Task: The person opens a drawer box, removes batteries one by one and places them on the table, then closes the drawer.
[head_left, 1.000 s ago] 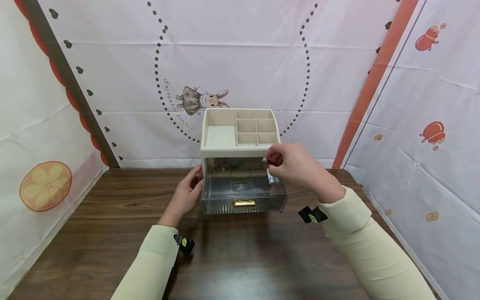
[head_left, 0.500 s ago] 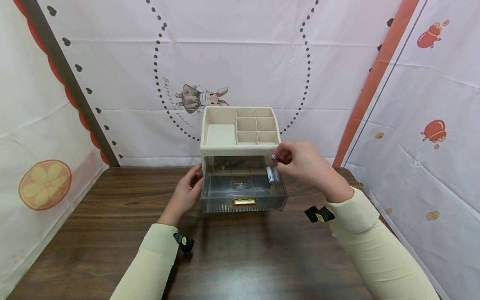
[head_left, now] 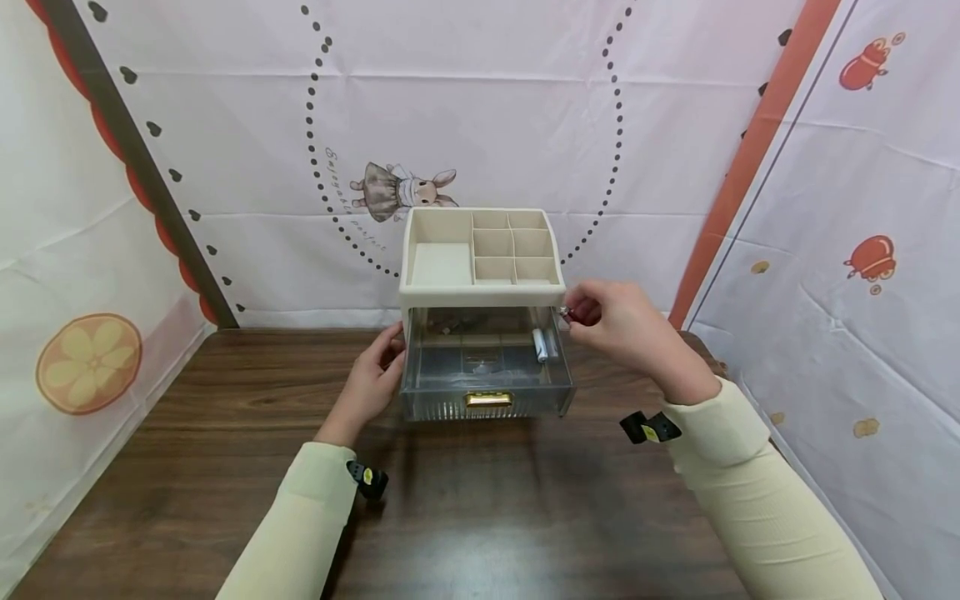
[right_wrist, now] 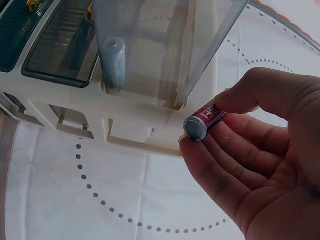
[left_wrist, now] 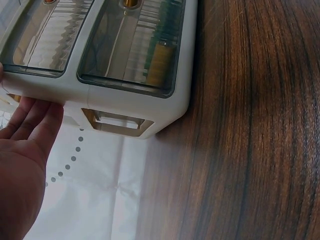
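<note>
A cream desktop organizer point(head_left: 442, 297) stands on the table, its top drawer point(head_left: 442, 404) of clear grey plastic pulled out. My left hand point(head_left: 367, 383) rests against the organizer's left side, fingers nearly straight with their tips at a side opening in the left wrist view. Beside the organizer's upper right side, my right hand point(head_left: 626, 333) pinches a small red battery point(right_wrist: 202, 122) between thumb and fingers. Its flat silver end shows in the right wrist view. Inside the drawer, near the right wall, lies a white-and-blue battery point(head_left: 540, 344).
Divided open compartments point(head_left: 513, 246) top the organizer. Lower drawers point(left_wrist: 135, 50) are shut, with dim green and yellow shapes behind one front. Dark items lie at the drawer's back left. A printed cloth point(head_left: 480, 142) hangs behind the wooden table point(head_left: 480, 517).
My right hand has moved right with the red battery, from over the drawer's right part to outside the organizer's right side. The left hand stays at the left side.
</note>
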The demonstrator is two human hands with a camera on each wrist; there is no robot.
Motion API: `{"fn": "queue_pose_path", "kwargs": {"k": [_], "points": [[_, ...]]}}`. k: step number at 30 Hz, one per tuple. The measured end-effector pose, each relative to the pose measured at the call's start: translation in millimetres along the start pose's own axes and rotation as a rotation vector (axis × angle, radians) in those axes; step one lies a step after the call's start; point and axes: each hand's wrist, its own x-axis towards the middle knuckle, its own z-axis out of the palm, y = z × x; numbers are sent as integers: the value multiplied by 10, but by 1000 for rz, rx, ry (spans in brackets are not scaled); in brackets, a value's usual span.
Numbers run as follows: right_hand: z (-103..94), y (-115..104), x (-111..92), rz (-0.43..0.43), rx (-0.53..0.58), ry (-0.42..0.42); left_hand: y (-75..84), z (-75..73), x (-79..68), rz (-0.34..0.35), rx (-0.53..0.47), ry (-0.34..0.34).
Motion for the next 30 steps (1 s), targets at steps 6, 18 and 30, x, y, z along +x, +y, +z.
{"fn": "queue_pose_path", "kwargs": {"k": [6, 18, 30], "points": [[-3, 48, -2, 20, -8, -1, 222, -48, -46, -7, 4, -14], [60, 167, -12, 77, -53, -10, 374, -78, -74, -18, 0, -18], [137, 311, -20, 77, -30, -30, 396, -80, -86, -13, 4, -18]]}}
